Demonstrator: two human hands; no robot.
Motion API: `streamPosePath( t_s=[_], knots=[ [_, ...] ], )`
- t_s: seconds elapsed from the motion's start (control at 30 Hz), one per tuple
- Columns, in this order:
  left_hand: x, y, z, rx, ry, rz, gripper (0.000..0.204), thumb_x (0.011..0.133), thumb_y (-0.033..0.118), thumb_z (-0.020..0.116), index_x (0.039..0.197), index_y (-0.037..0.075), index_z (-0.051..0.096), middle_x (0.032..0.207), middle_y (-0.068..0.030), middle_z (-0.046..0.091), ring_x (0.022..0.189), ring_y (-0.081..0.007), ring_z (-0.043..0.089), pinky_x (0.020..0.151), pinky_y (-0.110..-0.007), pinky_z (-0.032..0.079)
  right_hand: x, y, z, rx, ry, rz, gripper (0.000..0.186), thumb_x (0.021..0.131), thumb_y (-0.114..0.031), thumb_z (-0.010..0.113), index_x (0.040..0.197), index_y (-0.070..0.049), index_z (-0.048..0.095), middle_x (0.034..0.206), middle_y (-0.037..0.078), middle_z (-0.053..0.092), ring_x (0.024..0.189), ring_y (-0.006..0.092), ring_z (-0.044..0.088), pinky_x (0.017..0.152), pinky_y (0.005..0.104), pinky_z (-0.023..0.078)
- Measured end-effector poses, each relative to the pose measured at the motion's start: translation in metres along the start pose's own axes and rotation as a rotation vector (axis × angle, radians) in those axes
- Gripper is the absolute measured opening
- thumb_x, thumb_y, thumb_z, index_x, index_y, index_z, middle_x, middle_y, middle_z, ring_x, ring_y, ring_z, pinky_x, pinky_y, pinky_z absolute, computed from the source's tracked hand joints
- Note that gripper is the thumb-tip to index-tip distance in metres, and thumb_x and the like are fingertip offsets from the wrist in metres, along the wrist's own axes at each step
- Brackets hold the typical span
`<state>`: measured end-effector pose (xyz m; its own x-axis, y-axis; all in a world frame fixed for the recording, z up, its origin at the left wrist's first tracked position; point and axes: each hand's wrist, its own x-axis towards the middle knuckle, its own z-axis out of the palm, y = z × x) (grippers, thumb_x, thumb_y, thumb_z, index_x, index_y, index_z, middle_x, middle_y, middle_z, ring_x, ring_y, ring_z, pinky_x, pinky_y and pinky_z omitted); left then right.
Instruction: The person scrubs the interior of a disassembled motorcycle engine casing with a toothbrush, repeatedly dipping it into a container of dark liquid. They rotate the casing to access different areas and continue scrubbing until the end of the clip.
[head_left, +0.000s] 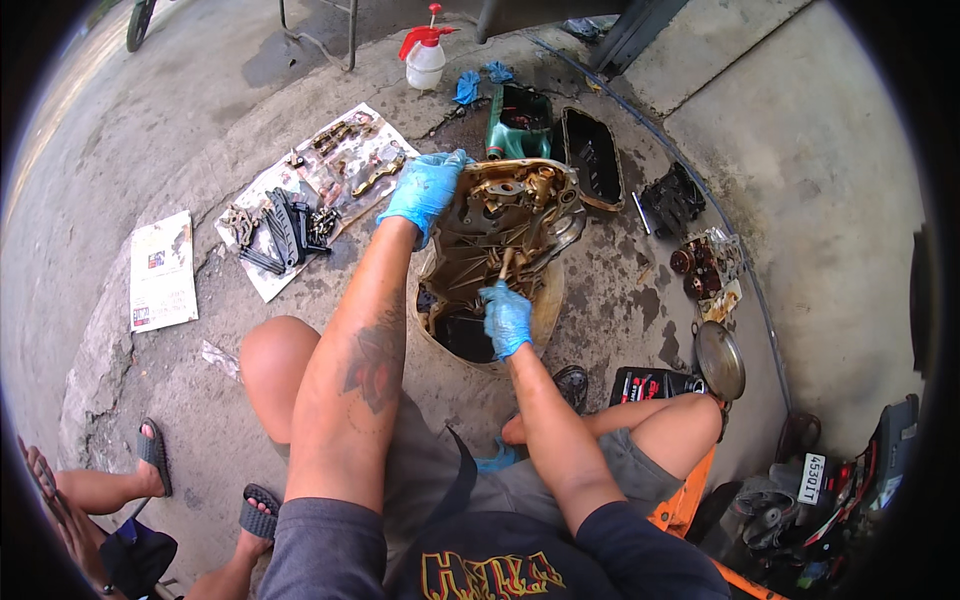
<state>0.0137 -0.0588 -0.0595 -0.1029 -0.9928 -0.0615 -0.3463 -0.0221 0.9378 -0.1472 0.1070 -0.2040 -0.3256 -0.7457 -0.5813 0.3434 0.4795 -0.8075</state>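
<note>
Over the round tub's [547, 318] far rim stood the metal casing [488, 226], probably heavy, rigid and slippery, best held by its outer edge. The left hand [428, 190] gripped its upper-left edge; the right hand [508, 318] clasped a brush-like tool [508, 263].

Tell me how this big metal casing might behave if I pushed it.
The metal casing looks rigid and probably heavy, given its ribbed walls. Its oily sheen suggests a slippery surface. With the left hand gripping its upper edge, it could tip if released.
</note>
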Motion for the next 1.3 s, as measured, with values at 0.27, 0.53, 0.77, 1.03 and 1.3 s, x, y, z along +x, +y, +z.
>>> streamPosePath(
  t_s=[0.27, 0.53, 0.77, 1.03, 1.3],
  knots=[
    [-0.009, 0.020, -0.003, -0.074, -0.096, -0.074, 0.045, 0.097, 0.041, 0.053, 0.105, 0.001, 0.070, 0.087, -0.0148, 0.070, 0.077, -0.0200, 0.063, 0.076, -0.035, 0.050, 0.023, -0.024, -0.060, -0.882, 0.264, -0.440, 0.031, 0.094, -0.029, 0.059, 0.083, -0.003, 0.071, 0.078, 0.021, 0.067, 0.066, 0.0342, 0.062, 0.064, 0.0413, 0.048],
    [-0.004, 0.005, 0.001, -0.052, -0.027, 0.005, 0.043, 0.095, 0.042, 0.055, 0.101, 0.003, 0.073, 0.086, -0.0148, 0.072, 0.074, -0.0197, 0.064, 0.071, -0.036, 0.050, 0.028, -0.007, -0.064, -0.727, 0.011, -0.526, 0.024, 0.097, -0.015, 0.051, 0.090, -0.002, 0.070, 0.078, 0.018, 0.067, 0.070, 0.0343, 0.063, 0.067, 0.0392, 0.049],
    [-0.002, 0.004, 0.003, -0.020, -0.025, 0.036, 0.044, 0.095, 0.042, 0.055, 0.106, 0.003, 0.071, 0.097, -0.0170, 0.072, 0.084, -0.0207, 0.066, 0.078, -0.035, 0.050, 0.004, 0.019, -0.023, -0.744, 0.326, -0.640, 0.025, 0.095, -0.016, 0.049, 0.091, 0.000, 0.068, 0.085, 0.022, 0.067, 0.081, 0.0384, 0.064, 0.075, 0.0430, 0.050],
    [0.015, -0.009, 0.007, 0.504, -0.075, 0.479, 0.040, 0.099, 0.035, 0.048, 0.114, 0.004, 0.067, 0.114, -0.0187, 0.068, 0.103, -0.0298, 0.065, 0.088, -0.038, 0.049, 0.041, 0.043, -0.017, -0.346, 0.397, -0.369, 0.026, 0.094, -0.020, 0.054, 0.084, 0.000, 0.067, 0.066, 0.017, 0.063, 0.055, 0.0299, 0.058, 0.053, 0.0392, 0.045],
    [0.011, -0.019, -0.006, 0.498, -0.026, 0.505, 0.028, 0.099, 0.018, 0.043, 0.112, 0.004, 0.063, 0.112, -0.0189, 0.066, 0.101, -0.0327, 0.065, 0.088, -0.040, 0.050, -0.021, 0.002, -0.005, -0.772, 0.800, -0.478, 0.031, 0.090, -0.036, 0.061, 0.098, -0.009, 0.073, 0.089, 0.015, 0.070, 0.078, 0.0361, 0.066, 0.072, 0.0433, 0.051]
  ],
)
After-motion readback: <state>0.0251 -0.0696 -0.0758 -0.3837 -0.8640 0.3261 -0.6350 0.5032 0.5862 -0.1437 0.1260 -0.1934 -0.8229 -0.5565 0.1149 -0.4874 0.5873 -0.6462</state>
